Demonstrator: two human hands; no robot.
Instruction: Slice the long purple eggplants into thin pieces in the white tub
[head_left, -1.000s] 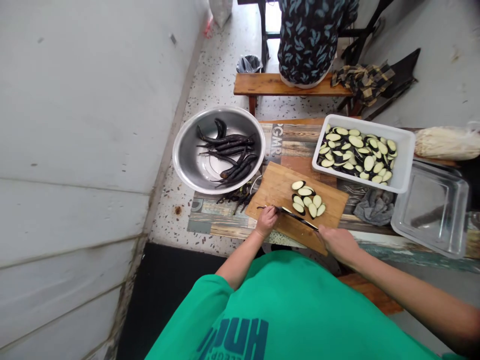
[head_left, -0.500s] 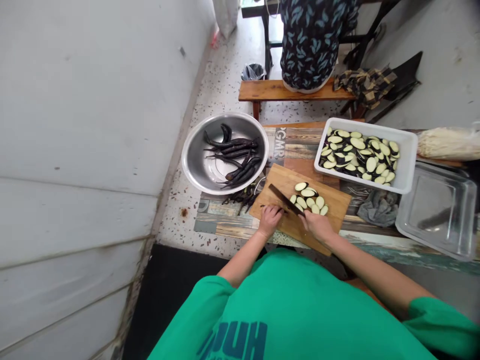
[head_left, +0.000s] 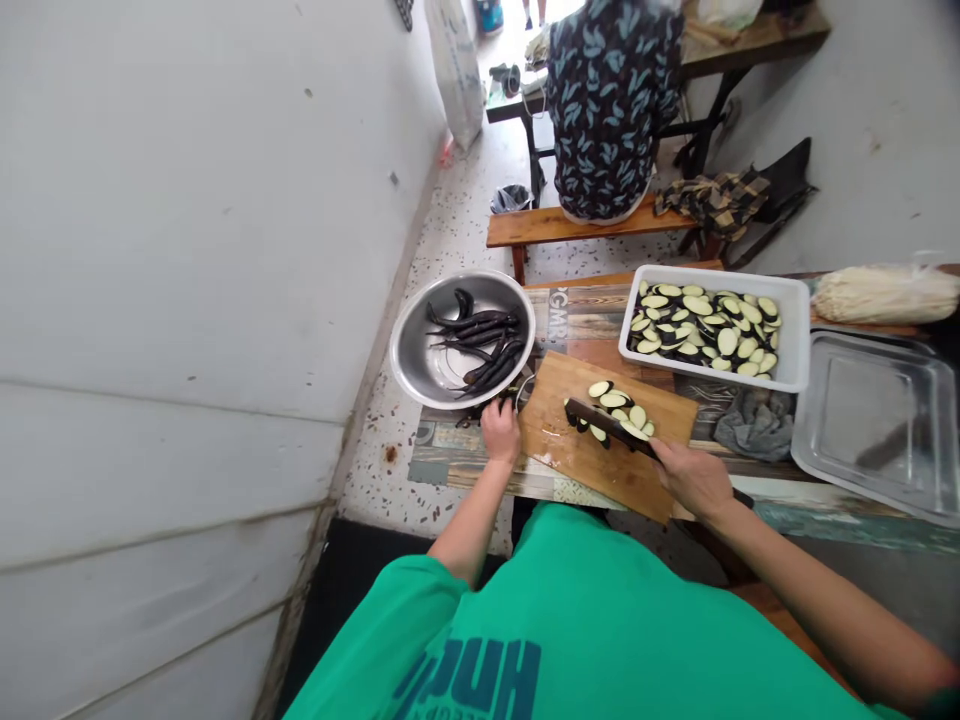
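My right hand [head_left: 694,478] is wrapped round the handle of a kitchen knife [head_left: 611,427]. The dark blade lies low over the wooden cutting board [head_left: 566,450], against several pale-fleshed eggplant slices [head_left: 613,399]. My left hand [head_left: 500,432] is off the board's left edge, over dark eggplant trimmings [head_left: 471,412] beside the bowl. Its fingers look slightly apart, and I see nothing held in them. Whole long dark eggplants [head_left: 487,328] lie in the steel bowl [head_left: 411,372] just beyond. Many cut slices [head_left: 697,305] fill a white plastic tub [head_left: 796,345] at the right.
A clear plastic lid [head_left: 874,420] and a grey cloth [head_left: 757,425] lie right of the board. Pale bagged food [head_left: 885,293] sits behind the lid. A person [head_left: 607,110] in a patterned top sits on a wooden bench [head_left: 517,228] ahead. A white wall [head_left: 202,250] stands at the left.
My left hand has moved from the board leftward to the trimmings by the bowl. The knife has shifted right and down against the slices. The view has tilted up slightly.
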